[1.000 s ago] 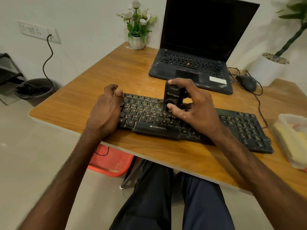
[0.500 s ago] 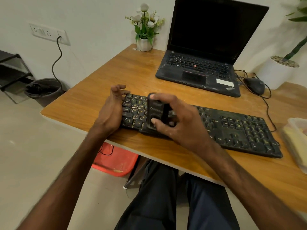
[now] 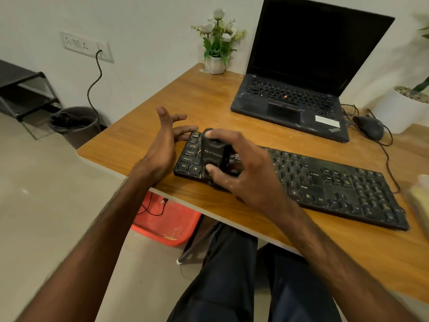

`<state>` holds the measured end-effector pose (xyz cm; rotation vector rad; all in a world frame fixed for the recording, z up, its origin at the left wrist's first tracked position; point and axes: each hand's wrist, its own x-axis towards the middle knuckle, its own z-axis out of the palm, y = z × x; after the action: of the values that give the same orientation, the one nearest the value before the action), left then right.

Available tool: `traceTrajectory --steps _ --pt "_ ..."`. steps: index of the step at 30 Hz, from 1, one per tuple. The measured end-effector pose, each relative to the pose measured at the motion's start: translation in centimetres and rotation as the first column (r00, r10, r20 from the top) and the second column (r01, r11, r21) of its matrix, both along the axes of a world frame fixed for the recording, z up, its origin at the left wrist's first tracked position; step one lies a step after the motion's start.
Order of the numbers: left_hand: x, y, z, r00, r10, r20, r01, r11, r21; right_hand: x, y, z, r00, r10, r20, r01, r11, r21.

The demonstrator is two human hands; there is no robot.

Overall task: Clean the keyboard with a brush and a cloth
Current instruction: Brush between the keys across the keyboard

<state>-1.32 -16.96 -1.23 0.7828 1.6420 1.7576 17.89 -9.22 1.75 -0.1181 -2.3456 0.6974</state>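
A dusty black keyboard (image 3: 325, 182) lies along the front of the wooden desk (image 3: 185, 101). My right hand (image 3: 243, 173) grips a black block-shaped brush (image 3: 212, 156), thumb on its near end and a finger on its far end, and holds it down on the keys at the keyboard's left end. My left hand (image 3: 166, 140) is at the keyboard's left edge with the thumb raised and the fingers spread; its fingertips reach the top-left corner keys. The brush's bristles are hidden under its body.
An open black laptop (image 3: 301, 89) stands behind the keyboard, a flower pot (image 3: 216, 63) to its left, a wired mouse (image 3: 369, 127) and a white planter (image 3: 401, 110) to its right. A container with something yellow (image 3: 420, 196) sits at the right edge. Below the desk lie a red tray (image 3: 167, 224) and a bin (image 3: 76, 124).
My right hand slid the brush from the keyboard's middle to its left end. My left hand let go of the keyboard's left edge and spread open.
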Motion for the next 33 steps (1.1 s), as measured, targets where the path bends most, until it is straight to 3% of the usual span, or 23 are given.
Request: traceTrajectory --steps 2,6,10,14,16,19,24,28,33 --pt "-0.6 0.2 0.1 0.998 -0.024 -0.051 0.023 0.999 -0.023 -0.2 -0.1 0.1 0.999 0.049 0.018 -0.05 0.999 0.009" --pt "-1.1 0.7 0.2 0.996 -0.029 -0.083 0.027 0.999 -0.027 -0.5 0.7 0.3 0.997 -0.07 -0.024 0.071 0.997 0.04" --pt "-1.7 0.8 -0.6 0.982 -0.057 -0.182 0.049 0.998 -0.047 -0.5 -1.3 -0.2 0.995 0.08 0.054 -0.081 0.997 0.014" --pt "-2.2 1.5 -1.0 0.963 -0.046 -0.265 0.021 0.995 -0.095 -0.6 0.5 0.5 0.996 -0.087 -0.021 0.088 0.995 0.054" --pt "-2.2 1.7 -1.3 0.944 -0.052 -0.327 0.009 0.991 -0.132 -0.3 0.5 0.5 0.996 -0.082 -0.034 0.082 0.997 0.008" --pt "-2.2 1.6 -1.4 0.95 -0.06 -0.307 0.026 0.993 -0.114 0.4 -0.7 -0.2 0.999 0.027 0.036 -0.028 1.0 0.015" --pt "-2.0 1.8 -1.4 0.96 -0.041 -0.276 0.017 0.996 -0.088 1.8 1.9 0.4 0.992 -0.127 -0.012 0.127 0.992 -0.003" --pt "-1.9 1.8 -1.3 0.967 -0.037 -0.25 0.021 0.998 -0.067 1.0 0.7 0.0 0.999 0.034 0.042 -0.035 0.999 0.016" --pt "-1.9 0.8 -0.6 0.979 -0.082 -0.185 0.088 0.996 0.025 -3.4 -0.5 0.5 0.995 0.104 0.002 -0.104 0.993 0.049"
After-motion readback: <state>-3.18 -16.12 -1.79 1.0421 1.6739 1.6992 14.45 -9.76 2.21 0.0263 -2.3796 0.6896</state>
